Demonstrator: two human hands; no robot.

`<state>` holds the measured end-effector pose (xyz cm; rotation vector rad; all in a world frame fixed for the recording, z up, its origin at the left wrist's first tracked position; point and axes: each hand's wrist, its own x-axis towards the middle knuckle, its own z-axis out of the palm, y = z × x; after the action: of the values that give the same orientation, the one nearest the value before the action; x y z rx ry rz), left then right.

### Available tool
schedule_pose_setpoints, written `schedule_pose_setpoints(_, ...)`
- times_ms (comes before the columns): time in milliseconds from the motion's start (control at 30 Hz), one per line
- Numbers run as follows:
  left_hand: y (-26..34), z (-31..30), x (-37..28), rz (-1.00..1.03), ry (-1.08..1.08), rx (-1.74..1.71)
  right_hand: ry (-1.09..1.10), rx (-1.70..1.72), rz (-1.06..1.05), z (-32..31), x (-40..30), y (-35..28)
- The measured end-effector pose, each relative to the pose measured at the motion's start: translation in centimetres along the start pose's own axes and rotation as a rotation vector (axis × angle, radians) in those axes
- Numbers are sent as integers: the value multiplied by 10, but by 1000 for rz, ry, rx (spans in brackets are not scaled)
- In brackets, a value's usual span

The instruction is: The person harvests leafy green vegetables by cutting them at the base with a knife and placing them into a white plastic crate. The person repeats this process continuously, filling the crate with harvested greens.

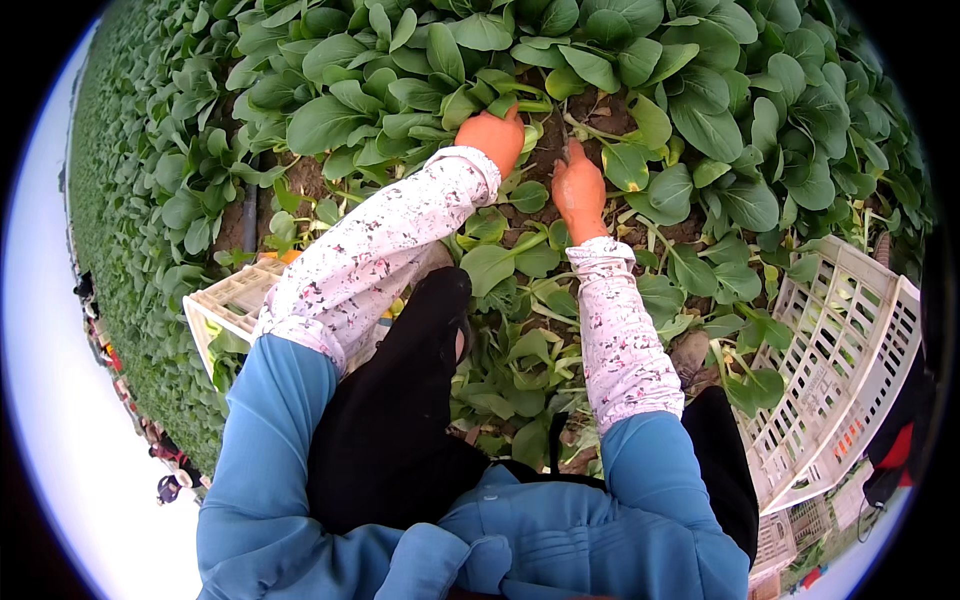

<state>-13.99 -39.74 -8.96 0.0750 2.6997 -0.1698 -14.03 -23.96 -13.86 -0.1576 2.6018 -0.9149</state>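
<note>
My left hand (493, 139) is closed around the stems of a leafy green plant (517, 103) at the near edge of the dense crop. Just right of it, my right hand (579, 187) is closed on a slim tool, whose narrow dark blade (557, 124) points up towards the base of the plants; its handle is mostly hidden by my fingers. A yellowing leaf (626, 166) lies right of my right hand. Loose green leaves (510, 262) lie on the soil below both hands.
A white plastic crate (825, 360) stands tilted at the right, another crate (236, 296) at the left behind my left sleeve. A dark pipe (250, 214) lies on the soil at the left. People (171, 487) are far off at the lower left; more crates (776, 544) are at the lower right.
</note>
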Motion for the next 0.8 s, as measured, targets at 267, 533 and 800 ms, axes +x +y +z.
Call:
schedule_pose_setpoints(267, 1, -3, -45, 109, 177, -174, 15, 173, -2, -2, -47, 29)
schedule_pose_setpoints(533, 46, -65, -128, 467, 298, -384, 48, 1539, 290, -102, -99, 6)
schedule_pose_setpoints(800, 62, -149, -197, 691, 286, -504, 241, 1488, -38, -198, -179, -29)
